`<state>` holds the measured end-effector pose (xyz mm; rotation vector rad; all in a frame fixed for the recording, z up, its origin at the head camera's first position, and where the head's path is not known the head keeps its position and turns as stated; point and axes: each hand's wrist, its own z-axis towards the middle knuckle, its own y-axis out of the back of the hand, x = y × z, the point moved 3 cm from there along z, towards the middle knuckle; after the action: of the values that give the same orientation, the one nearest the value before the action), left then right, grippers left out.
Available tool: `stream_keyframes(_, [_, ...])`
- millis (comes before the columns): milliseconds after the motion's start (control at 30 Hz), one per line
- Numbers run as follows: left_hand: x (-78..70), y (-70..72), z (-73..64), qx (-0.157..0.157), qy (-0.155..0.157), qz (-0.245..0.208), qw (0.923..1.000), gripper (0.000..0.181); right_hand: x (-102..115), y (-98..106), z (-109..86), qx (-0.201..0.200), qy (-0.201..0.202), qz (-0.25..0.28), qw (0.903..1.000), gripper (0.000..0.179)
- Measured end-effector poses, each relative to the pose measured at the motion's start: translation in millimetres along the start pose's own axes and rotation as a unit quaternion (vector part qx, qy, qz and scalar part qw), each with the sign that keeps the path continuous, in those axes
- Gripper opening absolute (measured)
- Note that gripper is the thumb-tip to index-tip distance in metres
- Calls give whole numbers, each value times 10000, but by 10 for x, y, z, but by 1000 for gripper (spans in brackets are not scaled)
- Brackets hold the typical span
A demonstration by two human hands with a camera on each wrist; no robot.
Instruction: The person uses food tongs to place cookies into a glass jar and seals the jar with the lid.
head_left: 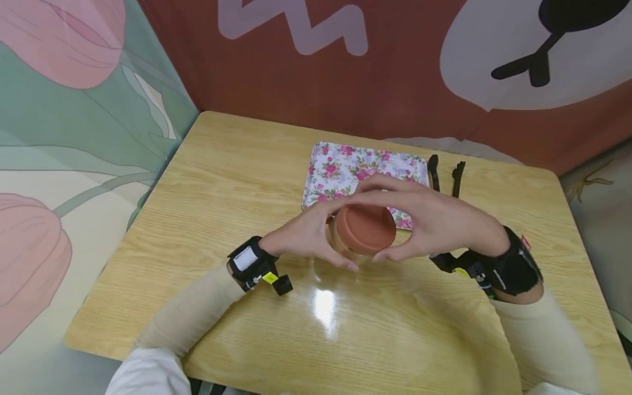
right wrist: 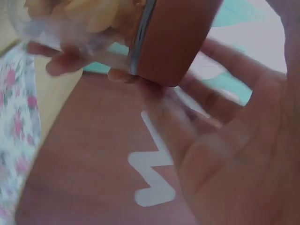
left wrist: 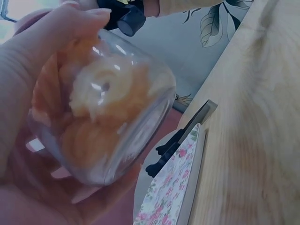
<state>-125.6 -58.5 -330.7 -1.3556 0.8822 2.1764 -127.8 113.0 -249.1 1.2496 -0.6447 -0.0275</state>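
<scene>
A clear jar with a brownish-orange lid is held above the table, tilted. Ring-shaped and swirled cookies show through its wall. My left hand grips the jar's clear body, thumb on the near side and fingers round the far side. Around the lid, the fingers and thumb of my right hand are curved, with fingertips at its edge. Motion blur in the right wrist view softens this contact. Part of the jar's body is hidden by the left hand in the head view.
Behind the jar, a floral tray lies on the wooden table. Tongs with black tips lie along the tray's right side. A reddish-brown patterned wall stands at the table's far edge.
</scene>
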Motion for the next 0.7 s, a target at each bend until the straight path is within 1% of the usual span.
stream_keyframes(67, [-3,-14,-3,-134,-3,100,9999,87,17,-49,10,-183,-465,-630,9968,75])
stream_keyframes(100, [-7,-20,-7,-224,3,184,9996,87,31,-79,17,-238,-738,-1005,9919,75])
stream_keyframes(167, [-7,-32,-19,-407,54,346,9986,87,55,-146,33,-267,-1283,-1691,9768,78])
stream_keyframes(200, [-6,-36,-25,-480,88,403,9980,87,67,-175,38,-263,-1491,-1914,9698,79])
stream_keyframes(233, [-7,-38,-32,-538,126,435,9975,87,75,-199,41,-242,-1645,-2032,9649,79])
stream_keyframes(267, [-6,-37,-41,-590,153,492,9969,88,78,-216,43,-211,-1717,-2009,9642,79])
stream_keyframes(300, [-8,-33,-48,-640,173,550,9963,89,78,-225,42,-190,-1732,-1931,9656,79])
stream_keyframes(367, [-8,-23,-52,-668,174,618,9957,88,69,-227,32,-148,-1664,-1706,9711,79])
stream_keyframes(467, [3,-3,-60,-587,225,653,9959,86,47,-201,10,13,-1309,-1396,9815,80])
stream_keyframes(533, [16,2,-70,-413,301,580,9970,86,38,-171,-3,181,-936,-1212,9880,82])
stream_keyframes(600, [33,0,-88,-216,390,485,9978,87,37,-144,-11,378,-523,-1036,9925,85])
stream_keyframes(667, [47,-5,-101,-51,423,420,9982,89,42,-124,-12,581,-206,-840,9946,88])
stream_keyframes(700, [54,-7,-105,-3,421,387,9984,89,45,-120,-11,688,-117,-755,9947,90])
